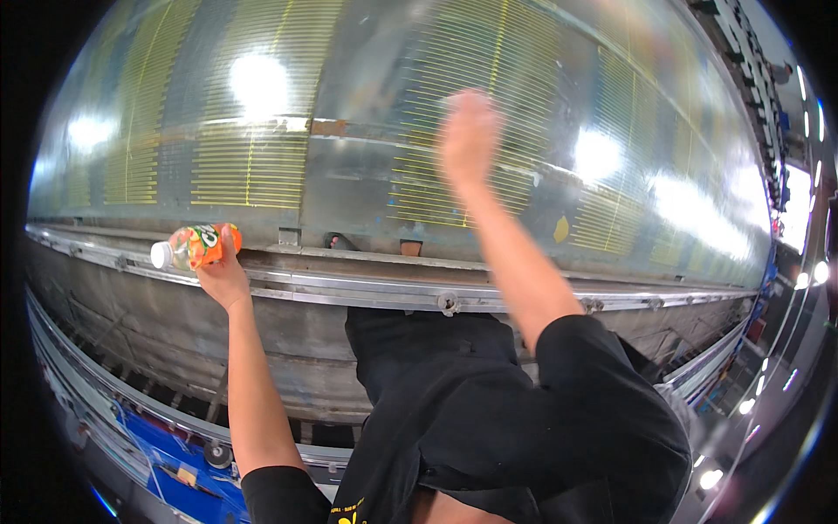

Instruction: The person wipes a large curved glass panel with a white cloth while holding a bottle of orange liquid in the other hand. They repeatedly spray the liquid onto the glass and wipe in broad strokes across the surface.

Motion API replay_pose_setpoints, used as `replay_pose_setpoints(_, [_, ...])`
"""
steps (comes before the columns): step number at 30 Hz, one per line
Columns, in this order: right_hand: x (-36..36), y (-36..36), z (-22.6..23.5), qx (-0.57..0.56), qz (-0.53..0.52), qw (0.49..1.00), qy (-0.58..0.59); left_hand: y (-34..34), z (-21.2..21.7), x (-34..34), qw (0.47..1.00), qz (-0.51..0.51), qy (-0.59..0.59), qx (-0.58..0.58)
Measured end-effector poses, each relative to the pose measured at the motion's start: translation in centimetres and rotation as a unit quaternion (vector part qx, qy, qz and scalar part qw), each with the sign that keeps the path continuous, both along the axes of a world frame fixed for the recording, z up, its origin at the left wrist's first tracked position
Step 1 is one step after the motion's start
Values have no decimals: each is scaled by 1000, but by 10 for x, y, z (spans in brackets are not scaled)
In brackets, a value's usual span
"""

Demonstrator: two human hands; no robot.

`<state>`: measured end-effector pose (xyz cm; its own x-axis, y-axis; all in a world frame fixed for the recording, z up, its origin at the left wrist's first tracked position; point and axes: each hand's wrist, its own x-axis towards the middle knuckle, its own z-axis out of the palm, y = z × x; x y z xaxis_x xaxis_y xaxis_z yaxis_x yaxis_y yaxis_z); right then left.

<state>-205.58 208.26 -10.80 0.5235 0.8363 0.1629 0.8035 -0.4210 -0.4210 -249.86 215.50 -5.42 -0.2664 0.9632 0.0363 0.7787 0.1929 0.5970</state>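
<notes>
My left hand [224, 271] is wrapped round a clear plastic bottle [181, 248] with an orange and green label and a white cap. The bottle lies on its side above the metal rail, its cap pointing left. My right hand [470, 135] is over the large glossy panel [353, 175], which carries bands of thin yellow lines. Motion blurs this hand, but its fingers look curled closed. A small pale patch shows at the fingertips; what it is I cannot make out. Whether the hand touches the panel is unclear.
A long metal rail [375, 295] with a round fitting [448, 303] runs between my body and the panel. Small blocks [411, 249] sit along the panel's near edge. Behind at lower left is a blue surface [166, 458] with small items. A dark chain-like track [751, 70] borders the far right.
</notes>
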Motion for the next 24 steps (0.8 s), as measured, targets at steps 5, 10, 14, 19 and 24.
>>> replay_pose_setpoints(5, [-113, -44, 8, 42, 265, 963, 19, -1, -7, -9, 999, 25, 21, -19])
replay_pose_setpoints(10, [46, -185, 13, -25, 73, 995, -70, -2, -5, -10, 999, 12, 23, -33])
replay_pose_setpoints(14, [5, -190, -5, -92, -133, 983, -82, 2, -11, -4, 998, 16, 59, -26])
replay_pose_setpoints(19, [-143, -80, 19, 11, 287, 932, 221, -4, -15, -11, 998, -2, 56, 41])
replay_pose_setpoints(24, [-126, -76, 92, 100, 224, 873, 422, 1, -18, -46, 969, 21, -246, -1])
